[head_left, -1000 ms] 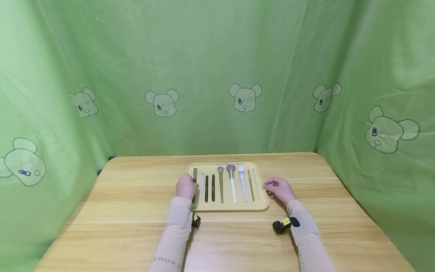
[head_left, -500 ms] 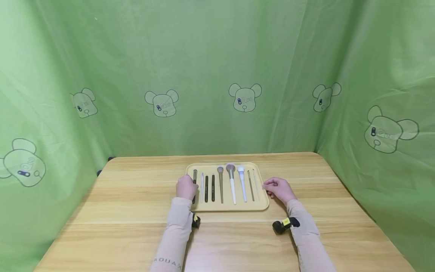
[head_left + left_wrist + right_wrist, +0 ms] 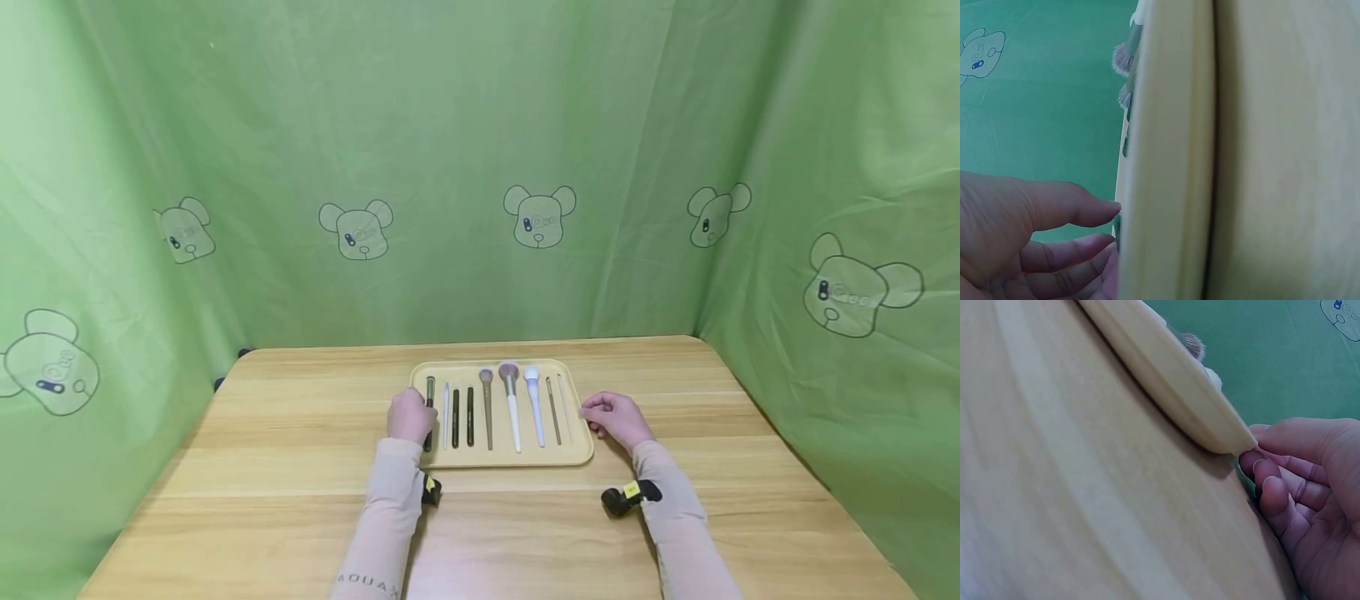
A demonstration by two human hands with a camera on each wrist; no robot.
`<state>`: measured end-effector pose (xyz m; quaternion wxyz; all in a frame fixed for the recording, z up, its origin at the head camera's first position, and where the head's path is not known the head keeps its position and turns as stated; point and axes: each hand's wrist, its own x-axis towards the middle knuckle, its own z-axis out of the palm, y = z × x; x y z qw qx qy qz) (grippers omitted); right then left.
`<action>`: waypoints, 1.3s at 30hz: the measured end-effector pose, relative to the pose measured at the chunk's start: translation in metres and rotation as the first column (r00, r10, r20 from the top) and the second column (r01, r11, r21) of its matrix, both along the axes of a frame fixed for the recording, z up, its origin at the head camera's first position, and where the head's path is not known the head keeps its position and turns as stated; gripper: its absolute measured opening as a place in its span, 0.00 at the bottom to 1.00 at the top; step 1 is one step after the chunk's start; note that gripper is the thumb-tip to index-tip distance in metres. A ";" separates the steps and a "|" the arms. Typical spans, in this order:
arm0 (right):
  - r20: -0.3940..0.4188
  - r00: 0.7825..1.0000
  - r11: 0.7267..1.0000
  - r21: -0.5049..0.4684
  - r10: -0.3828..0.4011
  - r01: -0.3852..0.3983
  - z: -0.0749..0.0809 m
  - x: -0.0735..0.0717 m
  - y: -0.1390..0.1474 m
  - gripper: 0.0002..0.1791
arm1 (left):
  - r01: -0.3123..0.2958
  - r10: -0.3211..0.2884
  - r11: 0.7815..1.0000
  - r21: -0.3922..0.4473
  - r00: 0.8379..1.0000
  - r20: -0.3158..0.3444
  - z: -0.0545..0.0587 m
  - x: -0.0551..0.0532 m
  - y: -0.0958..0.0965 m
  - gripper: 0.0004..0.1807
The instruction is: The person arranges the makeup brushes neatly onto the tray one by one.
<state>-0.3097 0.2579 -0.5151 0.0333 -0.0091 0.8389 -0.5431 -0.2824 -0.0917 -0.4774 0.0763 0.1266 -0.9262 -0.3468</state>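
Note:
A beige tray (image 3: 525, 460) lies on the table with a row of makeup brushes and slim sticks on it. My left hand (image 3: 409, 416) is at the tray's left side, thumb and fingers pinching the dark-handled makeup brush (image 3: 431, 388) at the row's left end; in the left wrist view the tray's wall hides most of that brush. On the opposite side, my right hand (image 3: 615, 417) pinches the tray's right rim, thumb on top and fingertips under it, as the right wrist view shows. Two black sticks (image 3: 470, 417) and a big white-handled brush (image 3: 513, 406) lie between the hands.
The wooden table (image 3: 300, 433) extends around the tray on all sides. Green curtains (image 3: 450, 283) printed with bear heads hang close behind it and along both sides. A black wrist camera (image 3: 617, 501) sits below the right hand.
The leftmost brush has slid slightly toward me with my left hand. My right hand keeps its place at the tray's rim, and the other brushes lie as before.

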 end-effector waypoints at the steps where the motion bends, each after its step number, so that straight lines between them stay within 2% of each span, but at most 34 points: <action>1: 0.000 1.000 1.000 0.001 0.001 -0.001 0.000 0.000 0.000 0.15 | 0.002 -0.002 1.000 0.003 1.000 0.000 0.000 0.000 0.000 0.23; 6: 0.001 1.000 1.000 0.008 0.003 -0.003 0.000 0.000 -0.001 0.15 | 0.008 -0.009 1.000 0.016 1.000 0.018 0.002 0.000 -0.001 0.21; 12: 0.008 1.000 1.000 0.002 -0.001 0.001 0.000 -0.001 -0.004 0.15 | -0.002 0.002 1.000 0.025 1.000 0.018 0.004 0.002 -0.006 0.05; 19: -0.003 1.000 1.000 0.001 -0.001 0.001 -0.002 -0.003 -0.004 0.14 | 0.009 -0.008 0.999 0.036 1.000 -0.019 0.008 0.002 -0.015 0.13; 27: -0.005 1.000 1.000 -0.004 0.009 -0.009 -0.003 -0.005 -0.004 0.16 | 0.006 -0.001 0.999 0.053 0.997 -0.079 0.018 0.001 -0.027 0.13; 31: -0.001 1.000 0.999 -0.047 0.006 -0.006 -0.003 -0.007 0.000 0.16 | -0.001 0.008 0.998 0.063 0.995 -0.100 0.025 0.001 -0.031 0.12; 35: 0.010 1.000 0.995 -0.101 0.018 -0.017 -0.001 -0.007 0.005 0.16 | 0.026 -0.019 0.998 0.063 0.994 -0.110 0.030 0.000 -0.036 0.12; 39: -0.022 0.999 0.996 -0.082 0.023 -0.025 0.005 -0.007 0.006 0.17 | 0.109 -0.105 0.993 0.044 0.991 -0.083 0.034 -0.002 -0.045 0.17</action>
